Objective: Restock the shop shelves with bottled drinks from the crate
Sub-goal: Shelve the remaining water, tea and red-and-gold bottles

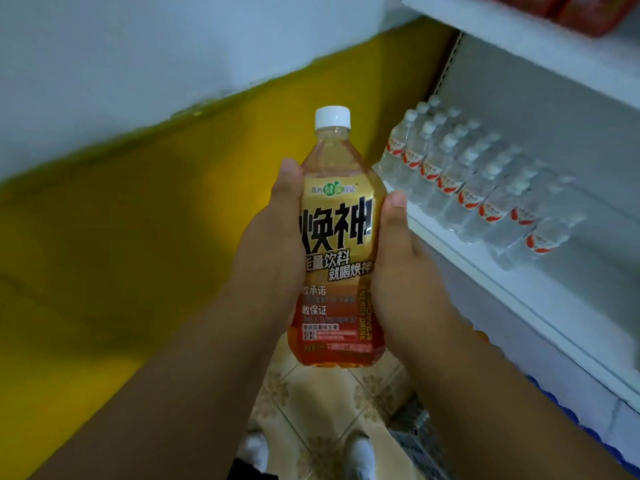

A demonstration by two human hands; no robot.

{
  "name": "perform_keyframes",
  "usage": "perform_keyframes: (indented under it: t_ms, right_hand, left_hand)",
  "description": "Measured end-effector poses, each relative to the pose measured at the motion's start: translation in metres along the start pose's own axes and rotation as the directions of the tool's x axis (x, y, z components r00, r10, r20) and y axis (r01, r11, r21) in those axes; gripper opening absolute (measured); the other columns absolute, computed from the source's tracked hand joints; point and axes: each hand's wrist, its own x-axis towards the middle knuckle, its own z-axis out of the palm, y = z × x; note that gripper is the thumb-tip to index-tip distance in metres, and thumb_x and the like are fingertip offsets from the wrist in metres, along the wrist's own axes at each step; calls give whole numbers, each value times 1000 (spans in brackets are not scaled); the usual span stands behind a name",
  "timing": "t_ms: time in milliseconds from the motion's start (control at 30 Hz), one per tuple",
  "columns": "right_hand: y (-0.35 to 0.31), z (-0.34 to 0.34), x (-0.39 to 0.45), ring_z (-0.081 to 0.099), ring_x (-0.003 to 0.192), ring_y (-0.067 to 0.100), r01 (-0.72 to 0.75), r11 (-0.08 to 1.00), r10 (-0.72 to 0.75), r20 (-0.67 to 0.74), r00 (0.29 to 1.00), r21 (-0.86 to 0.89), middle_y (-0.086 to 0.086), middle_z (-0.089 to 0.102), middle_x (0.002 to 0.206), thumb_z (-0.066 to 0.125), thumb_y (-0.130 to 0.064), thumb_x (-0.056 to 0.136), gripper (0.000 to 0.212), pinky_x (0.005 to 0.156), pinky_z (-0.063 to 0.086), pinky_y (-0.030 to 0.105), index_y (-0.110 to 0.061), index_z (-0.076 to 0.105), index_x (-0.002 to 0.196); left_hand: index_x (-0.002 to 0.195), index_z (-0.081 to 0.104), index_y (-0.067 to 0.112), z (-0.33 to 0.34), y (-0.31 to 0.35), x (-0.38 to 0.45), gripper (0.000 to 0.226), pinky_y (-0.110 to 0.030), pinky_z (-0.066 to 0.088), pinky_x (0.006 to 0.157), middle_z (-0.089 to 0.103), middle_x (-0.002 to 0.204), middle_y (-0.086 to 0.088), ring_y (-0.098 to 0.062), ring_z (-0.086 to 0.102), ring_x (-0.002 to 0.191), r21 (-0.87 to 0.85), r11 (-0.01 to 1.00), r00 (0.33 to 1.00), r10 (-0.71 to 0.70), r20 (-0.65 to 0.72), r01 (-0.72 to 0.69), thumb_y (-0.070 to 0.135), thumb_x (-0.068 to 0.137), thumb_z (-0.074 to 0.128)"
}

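Gripping orange drink bottle (pixel 334 233), both hands (pixel 273 244)

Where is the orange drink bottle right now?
In the head view the orange drink bottle is mid-frame, upright, held between the left hand and right hand, just left of the shelf of water bottles.

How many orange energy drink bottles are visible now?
1. The orange energy drink bottle is held upright between the left hand and right hand; others may be hidden.
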Motion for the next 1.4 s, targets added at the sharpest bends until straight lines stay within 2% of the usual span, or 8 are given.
perform_keyframes:
  t_ms: [200,333,433,667,900,1033,1267,1400]
  right_hand:
    - [-61,11,-29,70,70,-3,199,980,-196,-143,970,8,-19,74,78,14,-94,69,81,50,51,12,-38,67,94]
    - [-94,29,-42,73,69,10,280,956,-255,-225,940,87,-5,75,81,19,-95,68,83,62,61,34,-29,63,97]
    - [-117,37,-48,73,67,10,340,931,-298,-260,918,133,-5,76,77,23,-89,79,75,60,62,32,-29,66,93]
    - [-139,15,-70,72,68,2,329,937,-269,-362,893,115,-17,75,73,21,-85,76,55,65,55,28,-56,68,77]
    - [-142,-41,-71,73,97,13,334,931,-267,-353,897,144,-6,75,105,32,-98,67,84,92,56,47,-34,66,112]
    - [-133,-80,-57,72,97,22,390,914,-293,-486,823,109,2,75,103,43,-93,65,82,90,55,52,-27,63,110]
    - [-115,-158,-25,72,91,20,456,890,-370,-574,730,5,1,74,97,36,-99,64,90,85,57,51,-25,63,108]
    - [-106,-202,-7,73,93,13,464,884,-366,-537,760,55,-3,74,103,43,-98,61,89,84,59,48,-28,59,114]
  left_hand:
    - [91,81,29,-16,65,-16,71,-48,60,85,79,99,-10,-29,76,93,69,992,983,89,163,-102,88,75,44]
    - [108,75,25,-33,104,-22,86,-44,62,75,79,101,-8,-27,77,93,75,985,964,135,229,-156,88,61,42]
    - [126,62,28,-40,124,-26,99,-55,58,87,75,113,-8,-32,74,101,96,972,948,184,259,-215,99,59,45]
    - [112,61,40,-7,139,-42,79,-56,60,81,77,104,-2,-29,76,92,141,947,922,234,310,-288,95,58,43]
    - [105,61,43,53,130,-45,69,-45,61,75,76,97,8,-11,75,85,170,885,867,358,346,-433,94,66,35]
    - [105,58,50,103,122,-38,63,-31,51,77,70,98,26,10,65,87,241,811,824,433,367,-533,92,71,25]
    - [119,56,41,191,103,-26,57,-19,42,83,64,104,24,9,57,100,246,730,754,525,395,-637,75,88,22]
    - [117,53,44,233,93,-16,52,-12,39,78,63,103,27,13,57,99,238,716,735,534,417,-656,75,89,22]
